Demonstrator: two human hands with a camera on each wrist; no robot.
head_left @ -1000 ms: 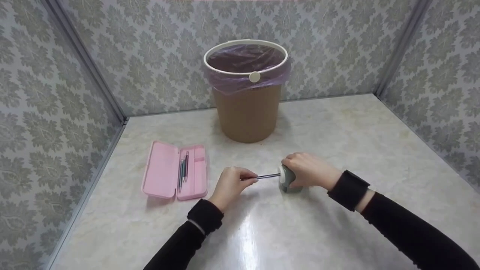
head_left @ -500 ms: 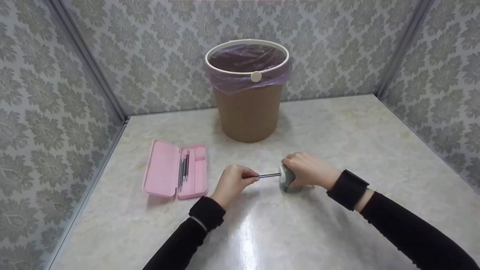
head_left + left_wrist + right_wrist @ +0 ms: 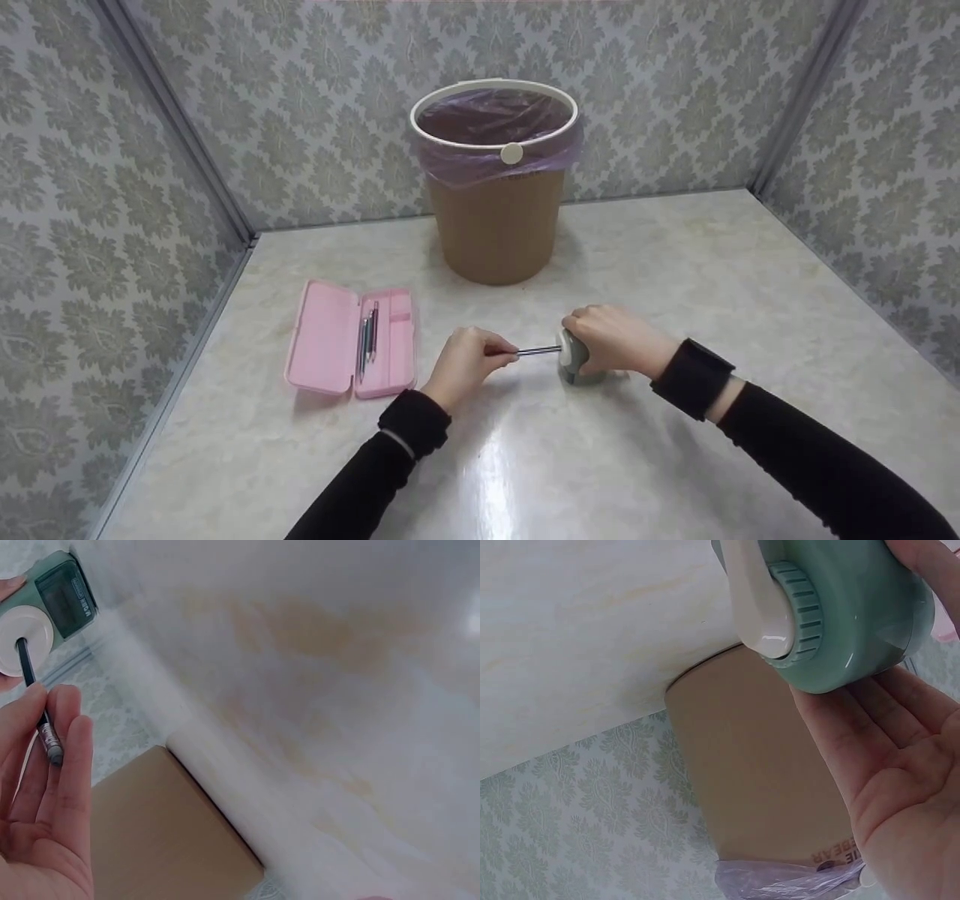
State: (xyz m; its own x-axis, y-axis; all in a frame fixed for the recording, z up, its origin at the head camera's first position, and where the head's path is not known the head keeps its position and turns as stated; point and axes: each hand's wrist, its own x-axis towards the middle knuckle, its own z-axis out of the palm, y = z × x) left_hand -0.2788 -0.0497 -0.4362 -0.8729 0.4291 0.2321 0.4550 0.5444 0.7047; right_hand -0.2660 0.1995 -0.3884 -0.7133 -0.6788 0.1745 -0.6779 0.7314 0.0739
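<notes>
My left hand (image 3: 463, 367) pinches a dark pencil (image 3: 538, 350) near its eraser end, thumb against fingers. The pencil's other end sits in the round white opening of a green pencil sharpener (image 3: 577, 365), and its tip is hidden inside. From above, my right hand (image 3: 619, 337) grips the sharpener on the table. In the right wrist view, the thumb and fingers lie about the green body (image 3: 870, 607), and a white crank handle (image 3: 761, 604) shows on its back. The left wrist view shows a dark see-through window (image 3: 67, 596) beside the opening.
An open pink pencil case (image 3: 322, 345) lies to the left, with several pencils (image 3: 366, 341) in its tray. Behind the hands stands a brown trash bin (image 3: 499, 225) with a purple liner. Patterned wall panels (image 3: 330, 112) border the table on three sides.
Hardly anything differs. The pencil stays in the sharpener and both hands keep their holds; the left hand has shifted very slightly to the right.
</notes>
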